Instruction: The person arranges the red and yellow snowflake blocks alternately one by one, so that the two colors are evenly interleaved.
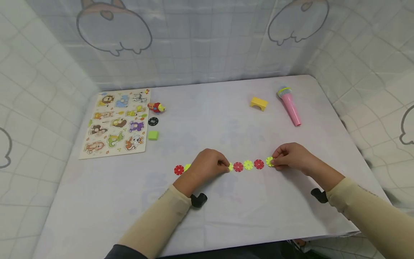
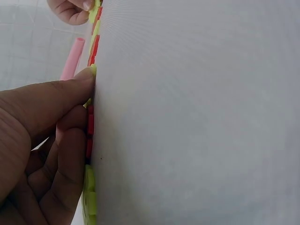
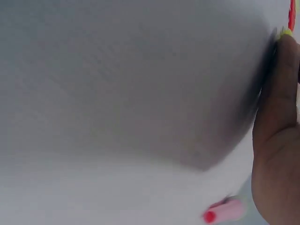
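Note:
A row of small notched plastic discs, red and yellow-green by turns, lies across the table. My right hand (image 1: 292,156) pinches the yellow-green disc (image 1: 269,161) at the row's right end, just beside a red disc (image 1: 258,164). Midway along, my left hand (image 1: 208,162) has thumb and fingers on another yellow-green disc (image 1: 230,167), pinching its edge; it hides part of the row in the head view. Left of that wrist, a red disc (image 1: 179,170) ends the row. From the left wrist view, a nearer yellow-green disc (image 2: 89,197) shows below the fingers.
An animal puzzle board (image 1: 116,124) lies at the left, with a small parrot figure (image 1: 156,107), a black round chip (image 1: 153,121) and a green block (image 1: 153,135) along its right side. Farther back are a yellow arch block (image 1: 258,103) and a pink toy microphone (image 1: 290,107).

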Tool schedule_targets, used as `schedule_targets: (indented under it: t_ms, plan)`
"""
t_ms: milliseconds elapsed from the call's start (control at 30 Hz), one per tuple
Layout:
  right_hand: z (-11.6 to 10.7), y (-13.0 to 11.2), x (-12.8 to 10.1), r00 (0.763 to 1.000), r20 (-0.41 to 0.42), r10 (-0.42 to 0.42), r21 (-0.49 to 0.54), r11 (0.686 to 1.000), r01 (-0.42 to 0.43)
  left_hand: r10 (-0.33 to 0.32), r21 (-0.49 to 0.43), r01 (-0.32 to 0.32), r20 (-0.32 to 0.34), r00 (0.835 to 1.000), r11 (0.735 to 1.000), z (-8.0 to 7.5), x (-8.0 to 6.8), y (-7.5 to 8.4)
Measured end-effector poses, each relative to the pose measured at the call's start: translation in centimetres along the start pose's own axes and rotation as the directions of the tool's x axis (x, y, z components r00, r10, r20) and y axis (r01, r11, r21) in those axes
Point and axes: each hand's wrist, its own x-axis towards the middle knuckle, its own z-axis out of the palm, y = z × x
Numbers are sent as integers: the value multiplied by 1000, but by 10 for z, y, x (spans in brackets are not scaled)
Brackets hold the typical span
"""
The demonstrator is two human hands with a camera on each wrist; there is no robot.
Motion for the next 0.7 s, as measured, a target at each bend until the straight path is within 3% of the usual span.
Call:
schedule_targets:
  t_ms: [100, 200, 700]
  plan:
    - [5, -7, -1, 998, -35, -45, -167, 985, 39, -5, -4, 5, 0, 1000, 1000, 1, 1, -1]
    - [7, -11, -2, 998, -45, -51, -264, 964, 37, -9, -5, 9, 9, 1000, 1000, 3, 1, -1]
    - [11, -13, 13, 999, -14, -44, -317, 948, 38, -10, 58, 8, 30, 1000, 998, -3, -1, 0]
